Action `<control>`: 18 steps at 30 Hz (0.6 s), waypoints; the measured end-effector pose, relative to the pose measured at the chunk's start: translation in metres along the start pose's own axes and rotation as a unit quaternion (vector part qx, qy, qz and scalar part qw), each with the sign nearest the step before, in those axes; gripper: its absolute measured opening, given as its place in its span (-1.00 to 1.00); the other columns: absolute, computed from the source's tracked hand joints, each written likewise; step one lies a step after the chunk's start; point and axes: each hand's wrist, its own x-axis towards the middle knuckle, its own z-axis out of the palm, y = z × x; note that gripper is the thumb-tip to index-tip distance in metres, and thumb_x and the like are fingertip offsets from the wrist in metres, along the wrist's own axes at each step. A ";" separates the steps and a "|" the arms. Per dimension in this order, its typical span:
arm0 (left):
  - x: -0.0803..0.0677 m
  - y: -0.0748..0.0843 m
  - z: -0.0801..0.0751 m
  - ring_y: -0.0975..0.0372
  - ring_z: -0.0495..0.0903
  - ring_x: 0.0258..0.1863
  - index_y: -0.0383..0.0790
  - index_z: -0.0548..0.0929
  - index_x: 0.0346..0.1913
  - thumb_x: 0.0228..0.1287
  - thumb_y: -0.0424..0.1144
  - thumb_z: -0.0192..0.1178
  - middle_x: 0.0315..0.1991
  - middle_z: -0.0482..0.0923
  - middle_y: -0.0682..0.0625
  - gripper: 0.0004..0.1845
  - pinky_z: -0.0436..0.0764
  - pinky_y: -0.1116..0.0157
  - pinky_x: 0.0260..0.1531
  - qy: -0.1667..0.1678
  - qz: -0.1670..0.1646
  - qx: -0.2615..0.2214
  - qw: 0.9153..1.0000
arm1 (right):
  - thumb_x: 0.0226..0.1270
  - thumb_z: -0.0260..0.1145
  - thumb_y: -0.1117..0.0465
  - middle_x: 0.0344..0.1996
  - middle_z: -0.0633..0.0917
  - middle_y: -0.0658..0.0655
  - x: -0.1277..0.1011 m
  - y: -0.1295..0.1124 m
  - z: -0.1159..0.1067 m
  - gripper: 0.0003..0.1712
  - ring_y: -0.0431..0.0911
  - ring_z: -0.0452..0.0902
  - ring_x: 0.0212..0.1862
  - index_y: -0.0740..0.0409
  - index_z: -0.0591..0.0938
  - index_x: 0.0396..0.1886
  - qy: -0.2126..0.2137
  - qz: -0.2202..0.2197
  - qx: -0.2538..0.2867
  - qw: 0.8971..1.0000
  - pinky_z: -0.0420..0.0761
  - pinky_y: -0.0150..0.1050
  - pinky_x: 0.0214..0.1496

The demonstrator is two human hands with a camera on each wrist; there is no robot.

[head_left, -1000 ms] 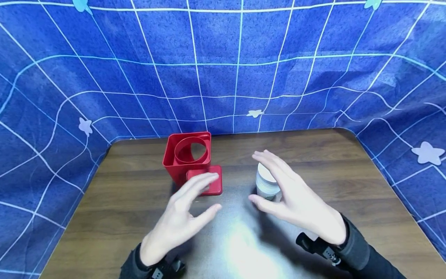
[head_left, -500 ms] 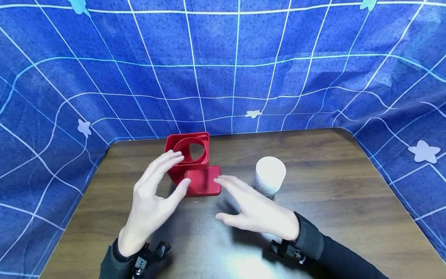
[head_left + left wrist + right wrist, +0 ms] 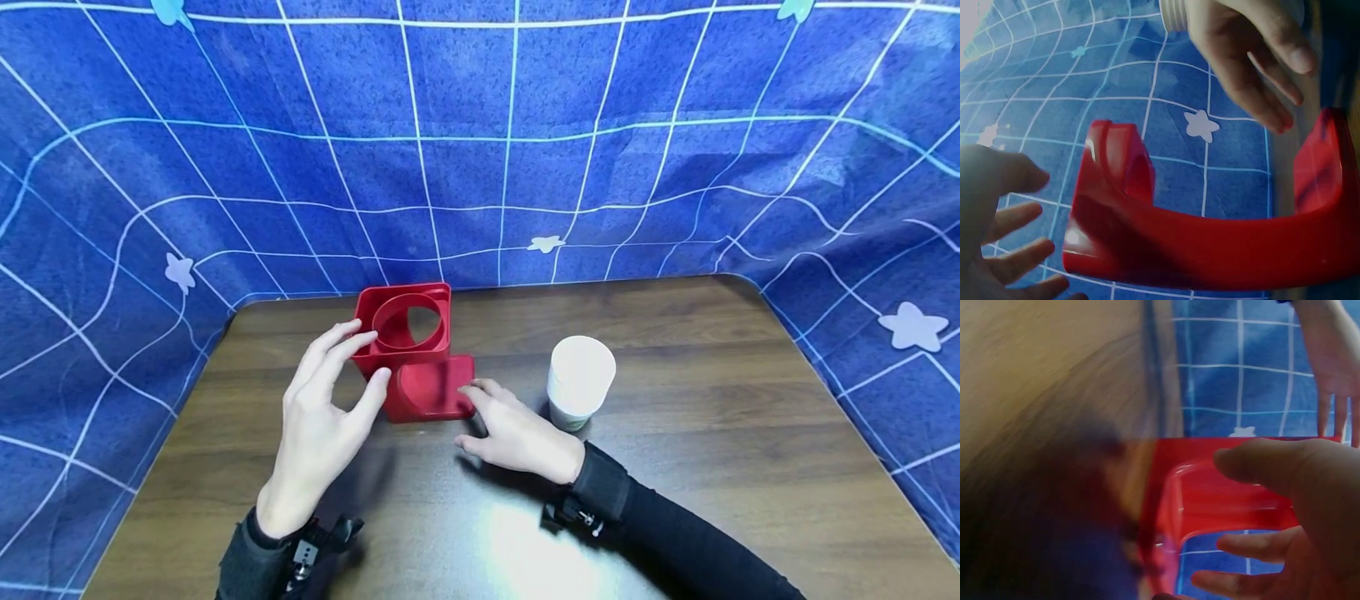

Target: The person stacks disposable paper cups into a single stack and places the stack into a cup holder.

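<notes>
A red plastic stand (image 3: pixel 408 354) with a square top, a round ring in it and a flat base plate (image 3: pixel 438 390) is at the table's left back. My left hand (image 3: pixel 315 433) hovers at its left front corner, thumb and fingers spread apart and holding nothing. At the right edge of the base plate, my right hand (image 3: pixel 521 433) has its thumb and fingers apart; contact cannot be told. The stand's curved red frame (image 3: pixel 1197 250) lies between both hands in the left wrist view. A stack of white paper cups (image 3: pixel 581 379) stands right of my right hand.
The wooden table (image 3: pixel 712 375) has a bright glare patch at the front middle. A blue cloth (image 3: pixel 465 167) with white grid lines and stars rises behind the table and along both sides.
My right hand has moved left from the cups to the stand's base plate, uncovering the cups. My left hand has shifted left and away from the body, toward the stand's left side.
</notes>
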 end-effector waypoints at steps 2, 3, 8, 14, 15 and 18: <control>-0.001 -0.003 0.001 -0.01 0.53 0.27 -0.16 0.67 0.25 0.18 -0.41 0.44 0.36 0.51 -0.13 -0.47 0.47 0.48 0.21 -0.001 -0.025 0.016 1.000 | 0.33 0.43 -0.03 0.33 0.50 0.32 0.002 0.002 0.004 -0.24 0.17 0.51 0.30 0.24 0.47 0.42 -0.022 0.022 -0.011 0.999 0.53 0.03 0.39; -0.002 -0.004 0.001 0.00 0.53 0.26 -0.17 0.66 0.25 0.21 -0.40 0.42 0.38 0.49 -0.13 -0.49 0.52 0.39 0.18 -0.003 -0.040 0.022 0.999 | 0.33 0.43 -0.04 0.32 0.50 0.32 0.003 0.002 0.005 -0.24 0.18 0.50 0.31 0.24 0.47 0.41 -0.031 0.032 -0.015 0.999 0.52 0.04 0.40; -0.004 -0.010 0.004 0.02 0.59 0.25 -0.23 0.66 0.21 0.33 -0.30 0.37 0.39 0.49 -0.11 -0.60 0.69 0.04 0.11 -0.015 -0.106 0.029 0.994 | 0.32 0.43 -0.06 0.26 0.56 0.27 0.005 0.002 0.009 -0.28 0.16 0.49 0.28 0.19 0.52 0.37 -0.060 0.050 -0.041 0.996 0.52 0.05 0.36; -0.005 -0.013 0.004 0.05 0.73 0.06 -0.23 0.71 0.09 0.38 -0.29 0.35 0.28 0.60 -0.13 -0.73 0.68 0.19 0.06 -0.021 -0.116 0.024 0.993 | 0.31 0.42 -0.02 0.16 0.62 0.23 0.008 0.001 0.011 -0.43 0.14 0.55 0.13 0.16 0.62 0.23 -0.053 0.028 -0.064 0.996 0.57 0.04 0.24; -0.005 -0.013 0.004 0.04 0.73 0.06 -0.24 0.71 0.08 0.37 -0.30 0.35 0.27 0.61 -0.14 -0.74 0.66 0.24 0.06 -0.021 -0.112 0.022 0.993 | 0.32 0.41 -0.01 0.15 0.62 0.23 0.008 0.001 0.011 -0.45 0.14 0.55 0.12 0.16 0.62 0.22 -0.053 0.028 -0.067 0.996 0.57 0.04 0.24; -0.006 -0.013 0.004 0.03 0.72 0.09 -0.25 0.71 0.06 0.36 -0.33 0.35 0.24 0.63 -0.15 -0.75 0.61 0.43 0.07 -0.021 -0.105 0.015 0.994 | 0.32 0.42 -0.01 0.15 0.63 0.23 0.007 0.002 0.011 -0.45 0.15 0.55 0.12 0.16 0.63 0.21 -0.052 0.028 -0.070 0.996 0.58 0.04 0.23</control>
